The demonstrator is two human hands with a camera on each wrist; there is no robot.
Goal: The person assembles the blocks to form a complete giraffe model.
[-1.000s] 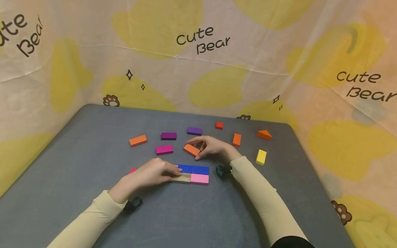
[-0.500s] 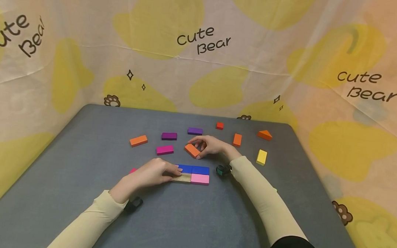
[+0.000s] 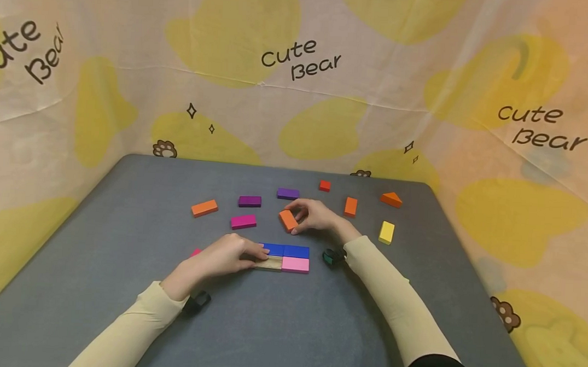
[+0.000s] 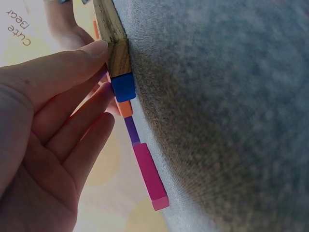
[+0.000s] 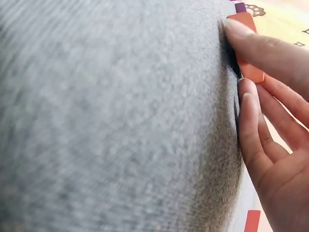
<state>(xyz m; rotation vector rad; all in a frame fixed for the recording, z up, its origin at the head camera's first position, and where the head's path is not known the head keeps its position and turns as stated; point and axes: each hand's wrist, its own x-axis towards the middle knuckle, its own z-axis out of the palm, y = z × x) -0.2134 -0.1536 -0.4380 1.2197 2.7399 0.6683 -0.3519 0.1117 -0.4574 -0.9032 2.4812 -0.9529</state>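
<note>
Currently the R hand [image 3: 314, 214] pinches an orange block [image 3: 288, 220] btwn thumb & fingers, just beyond two blue blocks [image 3: 297, 252] & R of a magenta block [image 3: 243, 222]. L hand [image 3: 227, 255], fingers fairly straight, touches the L end of the row (thumb at a bare-wood block [image 3: 269, 265], fingertips by the blue). Pink block [image 3: 295, 265] sits flush w/ the wood one on the gray table [image 3: 268, 330].
</note>
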